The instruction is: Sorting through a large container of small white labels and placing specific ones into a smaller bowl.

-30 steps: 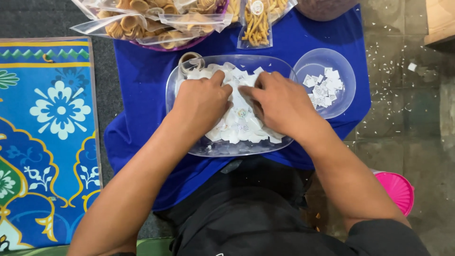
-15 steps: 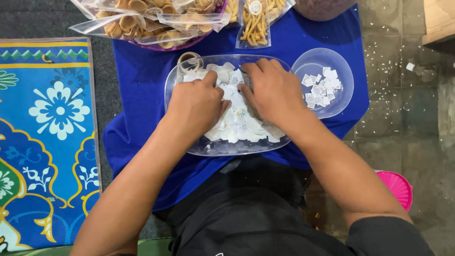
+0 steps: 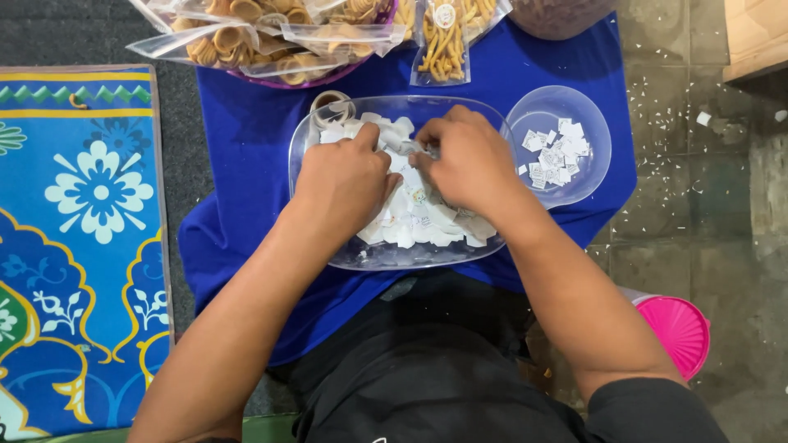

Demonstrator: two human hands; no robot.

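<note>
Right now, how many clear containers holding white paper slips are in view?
2. A large oval clear tray sits in the middle on the blue cloth, under both hands; a smaller round clear bowl sits just right of it. None appear hidden.

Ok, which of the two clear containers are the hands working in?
The large oval clear tray; both hands, left and right, are in its paper slips. The small round bowl sits untouched beside it.

Both hands, left hand [image 3: 343, 184] and right hand [image 3: 468, 162], dig into small white paper squares [image 3: 427, 217] heaped in a clear oval plastic tray [image 3: 394, 254] on blue cloth [image 3: 246, 131].
</note>
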